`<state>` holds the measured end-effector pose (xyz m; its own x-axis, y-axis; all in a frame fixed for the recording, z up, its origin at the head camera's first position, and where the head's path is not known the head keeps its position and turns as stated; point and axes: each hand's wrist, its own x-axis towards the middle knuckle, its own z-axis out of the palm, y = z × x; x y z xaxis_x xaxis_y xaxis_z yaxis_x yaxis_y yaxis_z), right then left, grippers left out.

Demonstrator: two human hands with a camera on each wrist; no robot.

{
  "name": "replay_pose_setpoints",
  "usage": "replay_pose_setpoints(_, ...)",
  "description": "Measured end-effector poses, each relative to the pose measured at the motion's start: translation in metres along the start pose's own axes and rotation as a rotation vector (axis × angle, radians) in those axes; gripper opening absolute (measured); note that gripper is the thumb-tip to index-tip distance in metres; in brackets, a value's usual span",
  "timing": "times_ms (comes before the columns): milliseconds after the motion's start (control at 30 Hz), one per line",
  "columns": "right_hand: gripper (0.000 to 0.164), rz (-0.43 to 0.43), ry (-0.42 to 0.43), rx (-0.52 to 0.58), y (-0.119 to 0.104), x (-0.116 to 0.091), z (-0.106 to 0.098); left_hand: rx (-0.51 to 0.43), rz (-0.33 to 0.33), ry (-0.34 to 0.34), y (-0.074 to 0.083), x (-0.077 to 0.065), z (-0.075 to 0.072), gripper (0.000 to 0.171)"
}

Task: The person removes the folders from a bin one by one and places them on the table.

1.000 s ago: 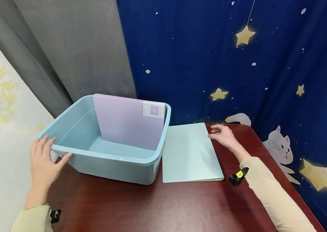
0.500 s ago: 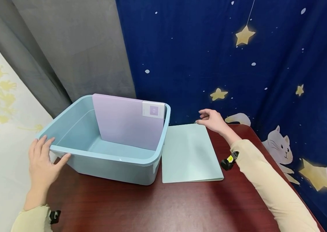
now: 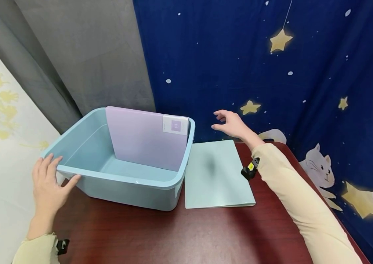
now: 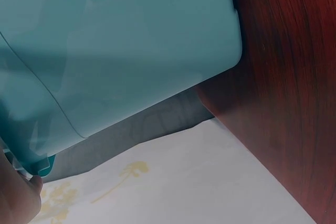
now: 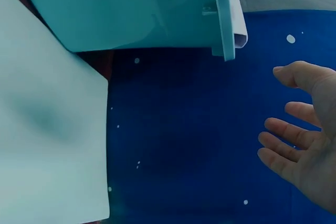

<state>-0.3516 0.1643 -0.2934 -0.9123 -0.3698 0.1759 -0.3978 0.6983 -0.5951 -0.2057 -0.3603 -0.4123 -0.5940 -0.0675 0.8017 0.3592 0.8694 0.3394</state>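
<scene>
At the left front corner of a light blue plastic tub [image 3: 120,178], my left hand [image 3: 48,183] holds the rim, thumb along the front side. In the left wrist view only part of this hand [image 4: 18,195] shows beside the tub's rim. Inside the tub a purple file folder [image 3: 143,141] stands on edge, leaning at the back, its white label at the upper right. My right hand [image 3: 232,124] hovers in the air above the far end of a pale green folder [image 3: 217,176], fingers loosely bent and holding nothing. That folder lies flat beside the tub.
The tub and the green folder are on a dark red wooden table [image 3: 206,234]. Behind it hang a grey curtain [image 3: 97,55] and a navy curtain [image 3: 213,66] with stars and a cat. A white patterned cloth [image 3: 4,176] is at the left.
My right hand has moved up and to the left, from the green folder's right edge to above its far end. The left hand, tub and both folders stay in place.
</scene>
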Motion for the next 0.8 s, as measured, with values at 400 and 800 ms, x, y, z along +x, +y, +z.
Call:
replay_pose_setpoints(400,0.052,-0.003,0.017,0.034,-0.023,0.023,0.008,-0.021,-0.007,0.035,-0.006,0.0,0.005,0.099)
replay_pose_setpoints(800,0.052,-0.052,0.026,0.046,-0.047,0.041,0.018,-0.028,-0.005,0.056,-0.004,0.0,0.006,0.098)
